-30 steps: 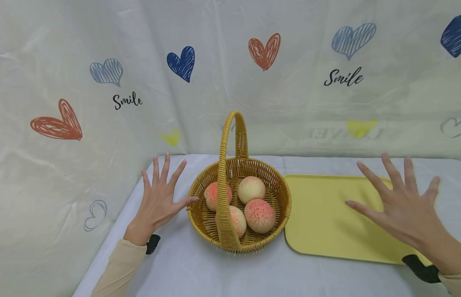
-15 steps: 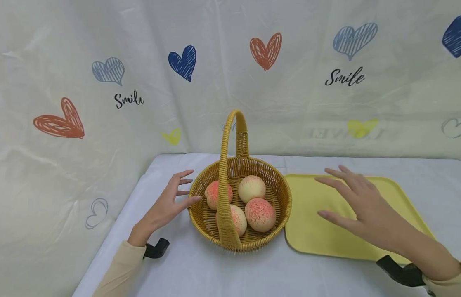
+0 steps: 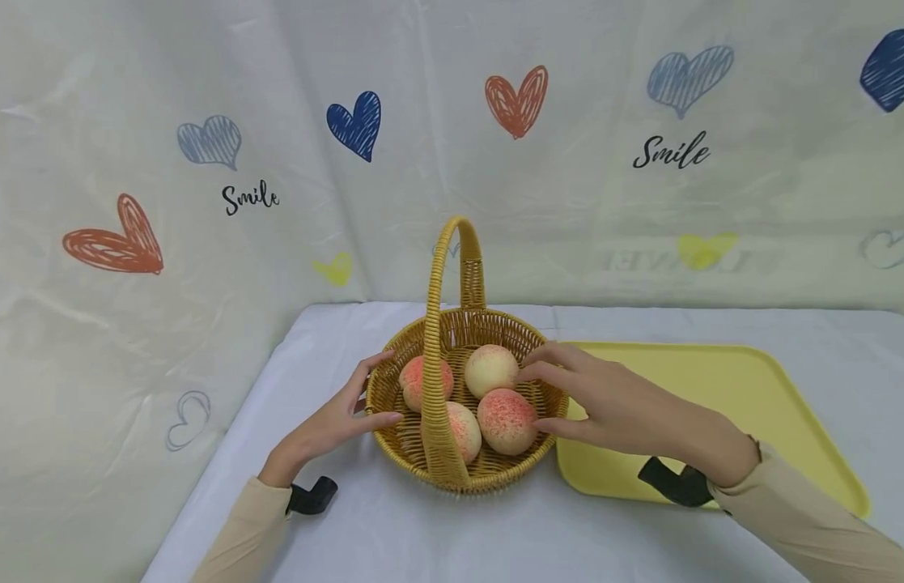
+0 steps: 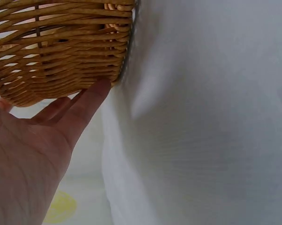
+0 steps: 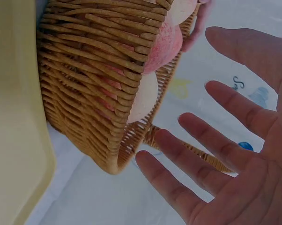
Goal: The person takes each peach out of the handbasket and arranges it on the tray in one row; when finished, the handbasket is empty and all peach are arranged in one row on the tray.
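A wicker basket (image 3: 488, 482) with a tall arched handle holds several peaches, some pale and some blushed pink. My left hand (image 3: 333, 425) holds its left side: the thumb reaches over the rim, while the fingers (image 4: 87, 105) lie against the outer wicker wall in the left wrist view. From the right, my right hand (image 3: 604, 405) reaches over the basket's rim with fingers spread and slightly bent. Its fingertips are close to a pink peach (image 3: 507, 421) and a pale peach (image 3: 491, 371). In the right wrist view, the right hand (image 5: 244, 154) grips nothing.
Just right of the basket, a yellow tray (image 3: 714, 389) lies flat on the white tablecloth (image 3: 510, 542), partly beneath the right forearm. A pale curtain (image 3: 568, 186) printed with hearts hangs behind and at the left.
My right hand has swung left from above the tray to the basket's peaches. My left hand has turned from spread fingers beside the basket to holding its rim. The basket stays put.
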`<control>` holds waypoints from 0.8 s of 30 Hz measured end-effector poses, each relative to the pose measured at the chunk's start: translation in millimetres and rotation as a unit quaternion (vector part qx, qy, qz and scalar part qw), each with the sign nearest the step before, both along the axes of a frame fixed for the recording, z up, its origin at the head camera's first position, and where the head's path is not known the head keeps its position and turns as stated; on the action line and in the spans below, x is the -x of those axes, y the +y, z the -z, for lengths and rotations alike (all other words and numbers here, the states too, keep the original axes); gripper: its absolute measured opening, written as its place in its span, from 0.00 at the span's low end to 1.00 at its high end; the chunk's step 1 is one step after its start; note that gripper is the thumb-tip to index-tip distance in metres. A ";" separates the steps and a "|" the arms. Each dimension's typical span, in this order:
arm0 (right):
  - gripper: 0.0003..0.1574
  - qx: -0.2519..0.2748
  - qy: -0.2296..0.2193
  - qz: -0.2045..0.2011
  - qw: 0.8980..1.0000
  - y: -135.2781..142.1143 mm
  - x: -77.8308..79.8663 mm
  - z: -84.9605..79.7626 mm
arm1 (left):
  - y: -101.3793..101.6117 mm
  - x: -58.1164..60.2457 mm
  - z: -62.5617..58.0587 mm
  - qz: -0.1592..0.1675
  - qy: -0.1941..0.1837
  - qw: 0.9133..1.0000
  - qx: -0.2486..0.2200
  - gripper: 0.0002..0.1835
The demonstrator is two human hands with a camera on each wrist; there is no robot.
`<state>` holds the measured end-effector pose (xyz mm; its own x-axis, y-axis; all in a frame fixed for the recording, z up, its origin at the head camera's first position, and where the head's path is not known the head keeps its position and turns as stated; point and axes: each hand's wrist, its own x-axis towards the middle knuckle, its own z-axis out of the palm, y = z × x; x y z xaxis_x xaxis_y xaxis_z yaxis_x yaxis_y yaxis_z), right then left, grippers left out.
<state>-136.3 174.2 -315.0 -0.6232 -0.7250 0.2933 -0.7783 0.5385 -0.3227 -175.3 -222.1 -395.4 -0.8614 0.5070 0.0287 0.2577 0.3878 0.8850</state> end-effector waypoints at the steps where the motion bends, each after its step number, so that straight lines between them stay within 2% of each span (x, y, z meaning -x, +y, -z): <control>1: 0.28 -0.005 -0.008 -0.004 1.000 -2.9 2.1 0.5 | 0.2 0.9 1.2 0.003 -0.004 1.000 -0.004 0.49; 5: 0.25 -0.014 -0.036 -0.016 0.999 -11.0 7.8 4.3 | 0.8 4.5 4.0 0.014 -0.015 1.000 -0.019 0.51; 11: 0.24 -0.021 -0.041 -0.033 0.998 -17.7 12.2 13.1 | 0.3 7.1 5.4 0.022 -0.017 0.999 -0.025 0.53; 18: 0.24 -0.034 -0.087 -0.030 0.995 -26.0 13.4 20.4 | 0.8 6.9 5.3 0.033 -0.029 0.998 -0.034 0.54; 24: 0.24 -0.040 -0.070 -0.041 0.996 -31.8 16.6 24.6 | 0.5 7.0 6.4 0.031 -0.043 0.998 -0.031 0.54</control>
<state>-152.8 142.4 -339.6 -0.5912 -0.7929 0.1473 -0.7712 0.5024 -0.3910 -182.3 -221.6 -401.8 -0.8292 0.5589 -0.0110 0.2013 0.3169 0.9268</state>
